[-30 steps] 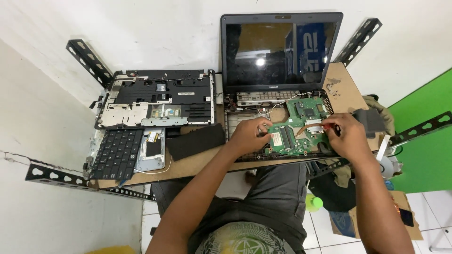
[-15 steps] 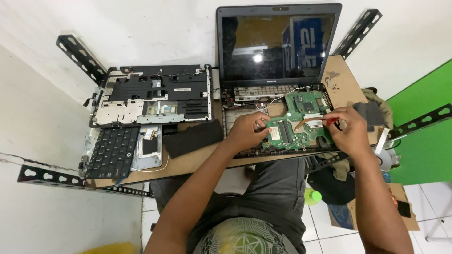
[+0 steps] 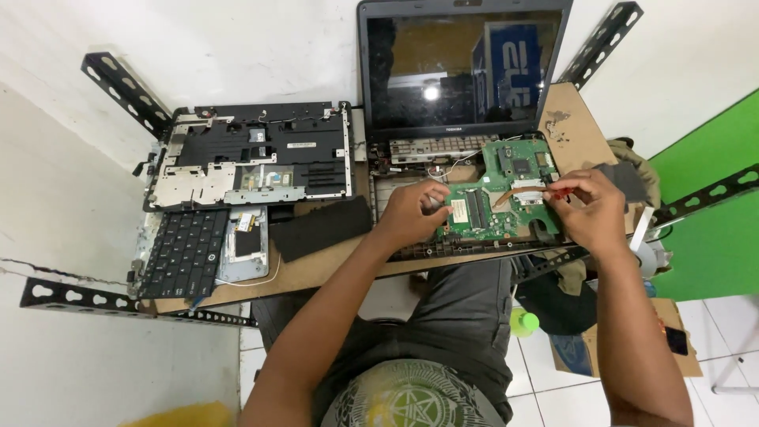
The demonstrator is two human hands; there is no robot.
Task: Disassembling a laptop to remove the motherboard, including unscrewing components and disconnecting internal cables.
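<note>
**Hand Positions at the Opened Laptop**

Head view: Your left hand (image 3: 413, 212), fingers curled together, presses on the left edge of the green circuit board (image 3: 506, 194), at centre right of the frame in the laptop base (image 3: 474, 247). Your right hand (image 3: 594, 212) pinches a red-handled tool (image 3: 563, 190) over the board's right side. The detached keyboard (image 3: 183, 251) lies on the bench (image 3: 316, 269) at lower left.
</note>
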